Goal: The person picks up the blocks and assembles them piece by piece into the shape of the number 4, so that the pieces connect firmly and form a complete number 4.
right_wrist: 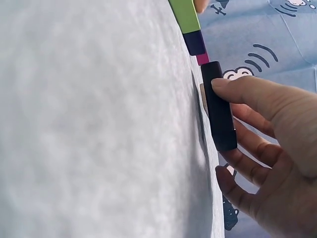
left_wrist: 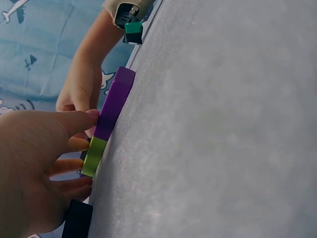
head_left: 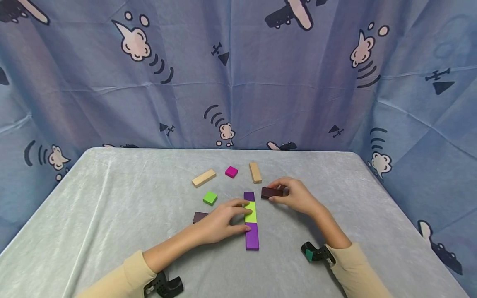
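In the head view, a row of blocks lies on the table: a dark purple block [head_left: 249, 196] at the far end, a lime block [head_left: 251, 216] in the middle and a longer purple block [head_left: 252, 241] nearest me. My left hand [head_left: 218, 223] rests along the row's left side, its thumb at the longer purple block and its fingertips over the lime one. My right hand [head_left: 298, 198] pinches a dark brown block [head_left: 271, 193] just right of the row's far end. The right wrist view shows the thumb on this dark block [right_wrist: 218, 106], with a seam near its lower end.
Behind the row lie two pale wooden blocks [head_left: 204, 178] and a magenta block [head_left: 231, 171]. A green block [head_left: 210, 198] sits beyond my left hand. Another dark brown block [head_left: 200, 216] is partly hidden by that hand. A blue patterned curtain [head_left: 186, 103] hangs behind the table.
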### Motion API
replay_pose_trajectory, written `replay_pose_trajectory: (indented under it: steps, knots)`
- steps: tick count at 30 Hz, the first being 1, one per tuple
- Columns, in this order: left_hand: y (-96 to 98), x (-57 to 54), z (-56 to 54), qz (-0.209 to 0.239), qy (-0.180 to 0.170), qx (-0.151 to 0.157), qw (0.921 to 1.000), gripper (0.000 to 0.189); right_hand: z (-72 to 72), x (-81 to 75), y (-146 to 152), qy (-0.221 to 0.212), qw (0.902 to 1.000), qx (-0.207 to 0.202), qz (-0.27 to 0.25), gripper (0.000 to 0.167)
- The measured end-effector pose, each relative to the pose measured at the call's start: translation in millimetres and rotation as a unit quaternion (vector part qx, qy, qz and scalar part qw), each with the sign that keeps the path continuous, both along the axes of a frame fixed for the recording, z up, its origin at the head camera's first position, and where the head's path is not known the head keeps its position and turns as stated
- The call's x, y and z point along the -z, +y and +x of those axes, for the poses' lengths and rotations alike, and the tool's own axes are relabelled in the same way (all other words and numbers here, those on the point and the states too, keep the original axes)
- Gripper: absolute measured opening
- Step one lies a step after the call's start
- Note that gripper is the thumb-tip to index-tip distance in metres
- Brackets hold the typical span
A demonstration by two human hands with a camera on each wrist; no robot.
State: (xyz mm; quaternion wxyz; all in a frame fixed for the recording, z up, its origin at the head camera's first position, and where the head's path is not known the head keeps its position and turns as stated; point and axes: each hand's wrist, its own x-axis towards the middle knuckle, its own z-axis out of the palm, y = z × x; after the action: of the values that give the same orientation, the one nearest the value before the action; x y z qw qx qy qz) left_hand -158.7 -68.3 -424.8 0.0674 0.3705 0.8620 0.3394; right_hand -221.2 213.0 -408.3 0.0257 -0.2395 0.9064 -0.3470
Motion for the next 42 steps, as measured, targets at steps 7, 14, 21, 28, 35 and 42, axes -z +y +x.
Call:
replay_pose_trajectory:
  steps: [7, 14, 21, 28, 35, 42]
  knots:
    - [0.1, 1.5, -1.0, 0.004, 0.003, 0.001, 1.0, 0.044, 1.4, 0.1, -4, 0.005, 0.9999, -0.016, -0.002, 0.027]
    - [0.3, 3.4, -1.3, 0.002, 0.014, 0.006, 0.9999, 0.042, 3.6, 1.2, -7, 0.006, 0.9996, -0.029, -0.005, 0.026]
    - [0.3, 1.8, -0.9, 0.001, 0.014, 0.008, 0.9999, 0.042, 4.0, 2.3, -9, 0.006, 0.9991, -0.041, -0.006, 0.026]
    - [0.5, 1.3, -1.0, 0.0, 0.012, 0.008, 0.9999, 0.043, 3.6, 3.1, -11, 0.001, 0.9989, -0.046, -0.006, 0.026]
    - [0.4, 0.7, -0.8, 0.001, 0.006, 0.008, 0.9999, 0.043, 2.4, 4.5, -11, 0.0, 0.9987, -0.051, -0.001, 0.026]
    - [0.3, 0.1, -0.3, 0.002, 0.0, 0.005, 1.0, 0.043, 1.9, 4.7, -12, 0.0, 0.9986, -0.053, -0.001, 0.027]
